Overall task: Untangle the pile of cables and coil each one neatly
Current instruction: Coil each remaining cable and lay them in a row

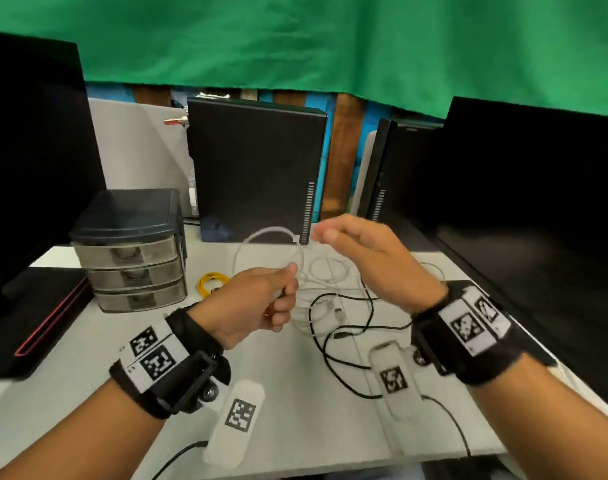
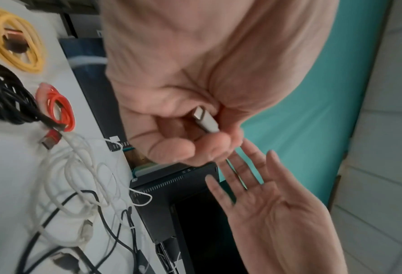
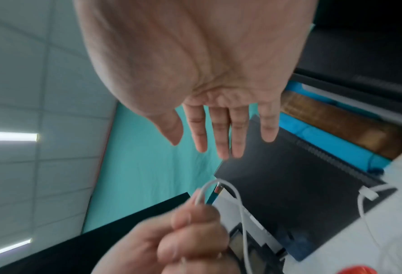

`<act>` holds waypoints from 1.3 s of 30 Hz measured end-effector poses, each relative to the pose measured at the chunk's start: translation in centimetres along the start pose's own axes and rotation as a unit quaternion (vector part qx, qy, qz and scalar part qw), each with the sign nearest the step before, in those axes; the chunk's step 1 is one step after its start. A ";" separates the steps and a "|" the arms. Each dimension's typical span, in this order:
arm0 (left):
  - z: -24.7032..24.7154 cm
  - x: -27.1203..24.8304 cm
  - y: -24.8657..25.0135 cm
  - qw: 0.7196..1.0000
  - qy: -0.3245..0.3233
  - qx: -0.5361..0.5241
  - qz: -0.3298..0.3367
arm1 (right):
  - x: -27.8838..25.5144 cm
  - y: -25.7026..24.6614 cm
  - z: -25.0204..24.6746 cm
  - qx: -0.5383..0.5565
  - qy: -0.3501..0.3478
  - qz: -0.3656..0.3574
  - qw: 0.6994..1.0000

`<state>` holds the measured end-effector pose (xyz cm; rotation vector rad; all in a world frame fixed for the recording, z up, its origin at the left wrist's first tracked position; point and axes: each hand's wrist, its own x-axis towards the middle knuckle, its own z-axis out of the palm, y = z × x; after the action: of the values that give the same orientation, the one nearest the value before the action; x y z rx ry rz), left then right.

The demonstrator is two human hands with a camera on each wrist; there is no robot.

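My left hand grips a white cable above the table; a loop of it stands up from the fist. In the left wrist view its silver plug lies inside the curled fingers. My right hand hovers just right of the loop with straight fingers and holds nothing. Below both hands lies a tangle of white and black cables. Coiled yellow, black and orange cables lie at the left side.
A small drawer unit stands at the left of the white table. A black computer tower stands behind the hands. Dark monitors flank the table at left and right.
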<state>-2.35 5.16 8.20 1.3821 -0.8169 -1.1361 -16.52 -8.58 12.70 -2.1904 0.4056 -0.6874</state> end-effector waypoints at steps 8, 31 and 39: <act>1.3 -1.7 0.7 0.995 -0.090 -0.017 0.046 | -4.3 3.0 3.4 0.043 -0.004 -0.073 0.996; 3.4 -3.7 0.4 0.963 -0.166 0.121 0.175 | -8.4 -0.8 -1.3 0.089 0.121 -0.021 0.988; 2.9 -4.5 2.9 0.957 -0.058 -0.183 0.215 | -9.4 0.4 3.3 0.018 -0.125 0.059 0.990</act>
<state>-6.10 8.06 12.08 0.7865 -0.8866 -0.9687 -22.15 -2.26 7.40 -2.1655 0.3862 -0.3474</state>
